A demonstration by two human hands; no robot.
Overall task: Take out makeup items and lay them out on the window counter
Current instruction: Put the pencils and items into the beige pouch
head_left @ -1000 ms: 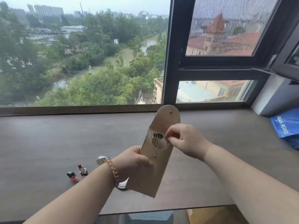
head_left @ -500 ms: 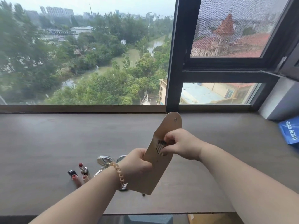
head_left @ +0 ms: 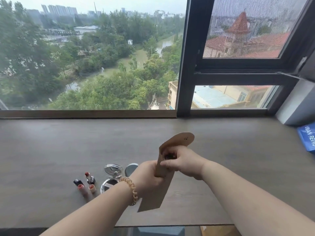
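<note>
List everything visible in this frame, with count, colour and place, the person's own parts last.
window counter: one, grey-brown, across the frame below the window
pouch: one, tan, flap open, held above the counter
lipsticks: three or four, black and pinkish-red, uncapped, left on the counter
compacts: at least two, clear and silvery, beside the lipsticks, partly hidden
blue bag: one, white lettering, far right edge
bracelet: one, amber beads, left wrist
left hand: grips the pouch's middle
right hand: fingers at the pouch's mouth; what they hold is unclear
</note>
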